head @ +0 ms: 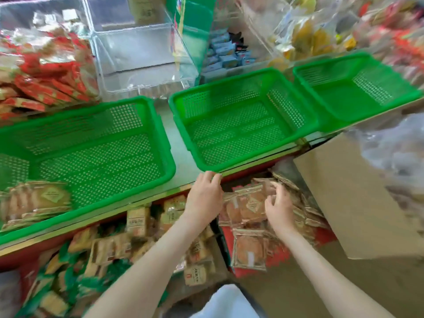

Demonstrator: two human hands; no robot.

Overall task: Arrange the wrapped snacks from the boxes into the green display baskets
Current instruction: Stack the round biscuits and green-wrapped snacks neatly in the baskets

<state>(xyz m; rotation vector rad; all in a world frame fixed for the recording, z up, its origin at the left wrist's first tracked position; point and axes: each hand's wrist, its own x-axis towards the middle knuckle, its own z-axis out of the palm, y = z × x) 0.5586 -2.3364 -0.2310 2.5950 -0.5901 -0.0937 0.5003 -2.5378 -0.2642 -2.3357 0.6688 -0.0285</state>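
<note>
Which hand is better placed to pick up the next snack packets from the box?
Right. The right hand is over the brown wrapped snacks, fingers spread on them. The left hand rests by the front corner of the middle green basket, off the packets.

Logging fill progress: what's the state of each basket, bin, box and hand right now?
Left basket: few snack packs in near-left corner.
Middle basket: empty.
Right basket: empty.
Clear bin: looks empty.
Cardboard box: flap open, holds loose packs.
Left hand: rests on shelf edge, holds nothing.
Right hand: fingers curled on loose packs, grip unclear.
</note>
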